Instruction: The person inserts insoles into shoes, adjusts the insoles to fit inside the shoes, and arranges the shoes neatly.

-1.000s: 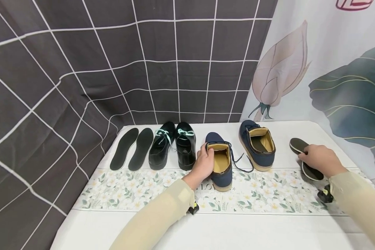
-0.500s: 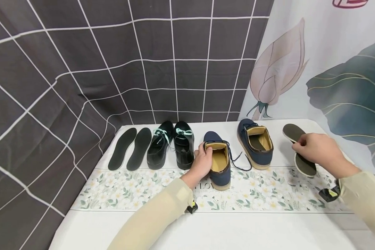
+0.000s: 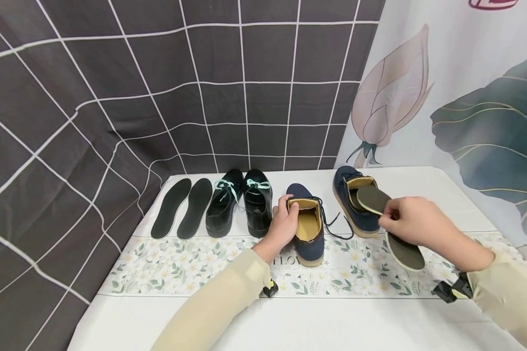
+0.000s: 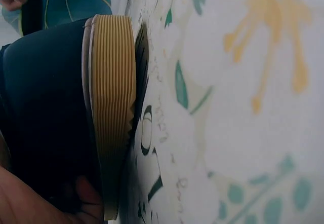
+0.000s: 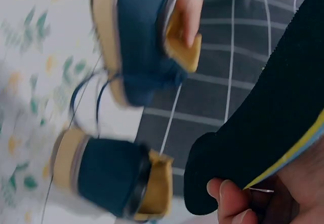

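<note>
My left hand (image 3: pixel 284 222) grips the left side of a navy shoe (image 3: pixel 313 248) with a tan lining, thumb in its opening. In the left wrist view, that shoe's ribbed tan sole (image 4: pixel 114 72) faces the floral cloth. A dark insole (image 3: pixel 406 251) with a pale edge is pinched at its middle by my right hand (image 3: pixel 415 219). In the head view, its far end overlaps the opening of the second navy shoe (image 3: pixel 346 180); contact cannot be told. The right wrist view shows the insole's (image 5: pixel 268 97) dark face and a yellow-and-blue edge.
Two black insoles (image 3: pixel 171 208) lie at the table's left, beside a pair of black shoes (image 3: pixel 219 217) with mint laces. A loose navy lace (image 3: pixel 340 237) trails between the navy shoes. Dark gridded fabric (image 3: pixel 211 102) hangs behind the white table (image 3: pixel 180 321).
The right hand has lifted the insole off the table's right side and carried it leftward to the second navy shoe. The left hand has stayed on its shoe.
</note>
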